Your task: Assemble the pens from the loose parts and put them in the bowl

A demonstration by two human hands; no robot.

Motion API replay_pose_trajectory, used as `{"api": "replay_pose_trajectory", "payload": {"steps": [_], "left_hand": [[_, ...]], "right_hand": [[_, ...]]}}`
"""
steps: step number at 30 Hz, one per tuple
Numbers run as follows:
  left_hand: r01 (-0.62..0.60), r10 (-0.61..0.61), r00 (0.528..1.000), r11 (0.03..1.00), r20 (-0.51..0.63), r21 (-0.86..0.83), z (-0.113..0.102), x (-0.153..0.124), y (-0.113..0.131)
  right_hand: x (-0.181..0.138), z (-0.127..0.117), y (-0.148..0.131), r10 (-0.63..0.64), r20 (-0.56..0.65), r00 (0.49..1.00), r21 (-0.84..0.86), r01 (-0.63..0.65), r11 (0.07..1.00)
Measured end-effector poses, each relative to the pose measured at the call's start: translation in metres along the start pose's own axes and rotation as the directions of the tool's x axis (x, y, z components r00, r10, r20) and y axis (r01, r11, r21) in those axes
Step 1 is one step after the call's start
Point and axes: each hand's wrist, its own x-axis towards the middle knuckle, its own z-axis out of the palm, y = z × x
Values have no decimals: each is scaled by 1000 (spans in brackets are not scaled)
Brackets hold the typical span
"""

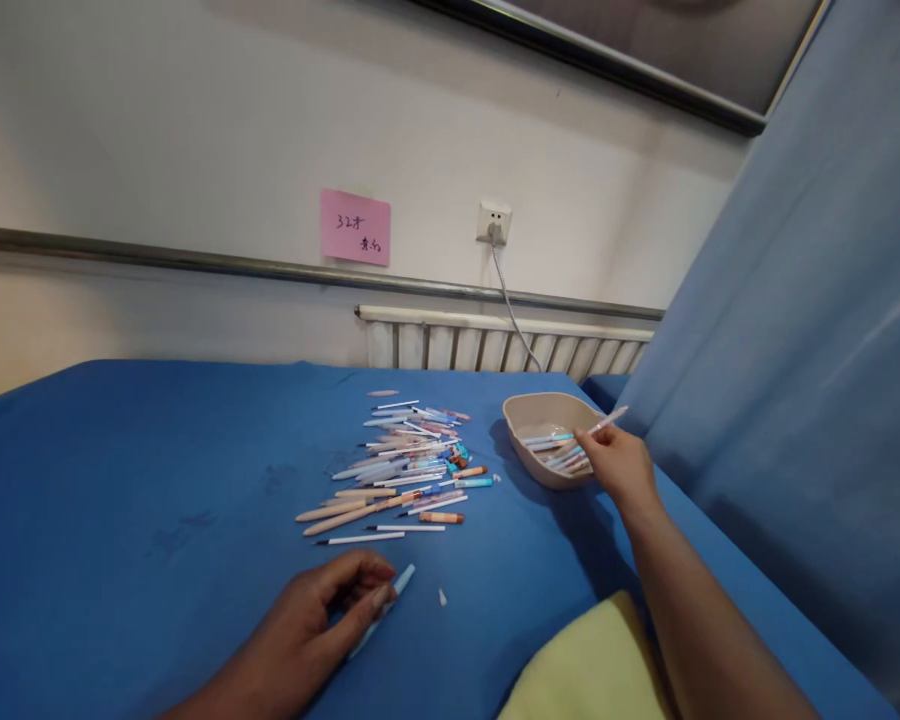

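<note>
Okay, right fingers point(601, 438) pinch pen point(613, 417) over bowl point(523, 455), left fingers point(366, 572) hold blue barrel point(403, 582); off-centre release could drop the pen outside.

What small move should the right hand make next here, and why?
Probably lower and release the pen into the beige bowl: the right hand holds it slanted at the rim, other pens already lie inside, and the left hand has a light blue barrel in its grip.
</note>
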Motion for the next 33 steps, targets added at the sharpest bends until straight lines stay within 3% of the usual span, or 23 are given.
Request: {"api": "replay_pose_trajectory", "payload": {"steps": [3, 7, 11, 15, 18, 21, 24, 26, 29, 31, 33], "left_hand": [[-9, 9, 999, 1000, 31, 11, -1, 0, 2], [-8, 8, 999, 1000, 40, -3, -1, 0, 2], [-11, 12, 999, 1000, 46, -20, 0, 0, 1], [0, 0, 1000, 1000, 4, -19, -1, 1, -4], [35, -36, 999, 999, -35, -39, -4, 3, -11], [42, -44, 997, 998, -59, -40, -6, 4, -16], [20, -17, 995, 999, -98, 31, -9, 4, -18], [6, 8, 991, 995, -131, 102, -13, 4, -19], [5, 27, 982, 986, -188, 167, -20, 5, -24], [20, 20, 974, 985, -226, 172, -25, 7, -29], [36, 8, 967, 985, -254, 167, -29, 9, -33]], "right_hand": [[-2, -1, -1, -34, 33, 999, -204, 40, 978], [-5, 3, -4, -109, 103, 989, -445, 144, 884], [-4, 7, 2, -23, 101, 995, -503, 71, 862], [-6, 7, 7, -32, 99, 995, -587, 84, 805], [-8, 4, 6, -93, 45, 995, -641, 100, 761], [-13, 2, 0, -237, -38, 971, -616, 164, 770], [-30, 7, -11, -434, -57, 899, -434, 369, 822], [-51, 15, -22, -548, 9, 836, -203, 538, 818], [-89, 28, -39, -679, 256, 689, 93, 681, 726], [-110, 37, -46, -712, 417, 564, 169, 722, 671], [-122, 45, -48, -715, 512, 477, 210, 737, 642]]}}
